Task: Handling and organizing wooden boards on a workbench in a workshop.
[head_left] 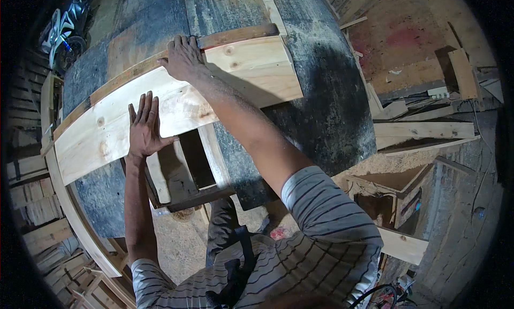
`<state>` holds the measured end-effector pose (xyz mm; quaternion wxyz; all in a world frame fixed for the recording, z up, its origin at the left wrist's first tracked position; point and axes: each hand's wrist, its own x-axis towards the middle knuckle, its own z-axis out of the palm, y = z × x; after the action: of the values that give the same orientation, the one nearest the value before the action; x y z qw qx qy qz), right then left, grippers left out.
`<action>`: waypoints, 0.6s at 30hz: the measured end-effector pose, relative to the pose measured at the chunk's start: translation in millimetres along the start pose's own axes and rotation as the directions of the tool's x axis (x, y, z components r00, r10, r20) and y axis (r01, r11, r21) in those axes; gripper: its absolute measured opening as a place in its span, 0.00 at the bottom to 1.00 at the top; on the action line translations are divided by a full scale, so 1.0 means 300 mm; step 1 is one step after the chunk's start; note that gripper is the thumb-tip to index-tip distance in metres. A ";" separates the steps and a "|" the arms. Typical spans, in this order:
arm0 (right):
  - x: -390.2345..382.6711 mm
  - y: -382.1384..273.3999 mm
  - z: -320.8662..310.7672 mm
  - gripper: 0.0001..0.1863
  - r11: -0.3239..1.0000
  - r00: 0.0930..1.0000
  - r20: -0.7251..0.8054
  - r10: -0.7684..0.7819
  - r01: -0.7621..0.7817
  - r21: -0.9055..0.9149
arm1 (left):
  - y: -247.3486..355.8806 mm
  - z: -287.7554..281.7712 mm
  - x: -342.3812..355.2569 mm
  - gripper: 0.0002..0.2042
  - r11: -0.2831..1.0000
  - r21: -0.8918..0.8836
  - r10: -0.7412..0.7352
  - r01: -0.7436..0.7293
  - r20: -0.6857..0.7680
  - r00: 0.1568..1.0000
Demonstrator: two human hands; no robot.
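A long pale wooden board (176, 101) lies flat across the dark, worn worktop (326, 95). My left hand (144, 130) rests on its near edge, fingers stretched out and thumb apart. Farther off, my right hand (184, 60) lies at the board's far edge, its fingers reaching over a narrow brown wooden strip (238, 36) that runs along that edge. That hand is open and its palm is hidden. Below the board, a wooden frame (214, 154) with a dark opening shows partly, next to my left hand.
Thin wood pieces (273, 12) lie at the worktop's far side. A motorcycle (67, 31) stands at the far left. Stacked timber (40, 207) lines the left. On the right are loose planks (423, 130) and an open wooden box (393, 180). Sawdust covers the floor (179, 245).
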<state>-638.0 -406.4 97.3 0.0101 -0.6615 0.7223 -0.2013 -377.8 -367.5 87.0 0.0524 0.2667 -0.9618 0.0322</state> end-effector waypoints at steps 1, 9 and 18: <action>0.015 0.005 0.001 0.38 1.000 1.000 -0.007 -0.002 0.002 0.006 | -0.007 0.002 0.011 0.67 1.000 -0.001 0.001 -0.001 -0.002 1.000; 0.089 0.028 0.012 0.39 1.000 1.000 0.021 0.017 -0.018 0.006 | -0.046 0.000 0.069 0.67 1.000 0.004 -0.011 0.011 0.012 1.000; 0.158 0.047 0.033 0.39 1.000 1.000 -0.021 0.011 -0.011 -0.006 | -0.090 0.011 0.126 0.66 1.000 0.003 -0.025 0.025 0.012 1.000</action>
<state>-654.6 -453.9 95.7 0.0016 -0.6553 0.7268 -0.2058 -396.4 -410.2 89.0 0.0467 0.2788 -0.9587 0.0315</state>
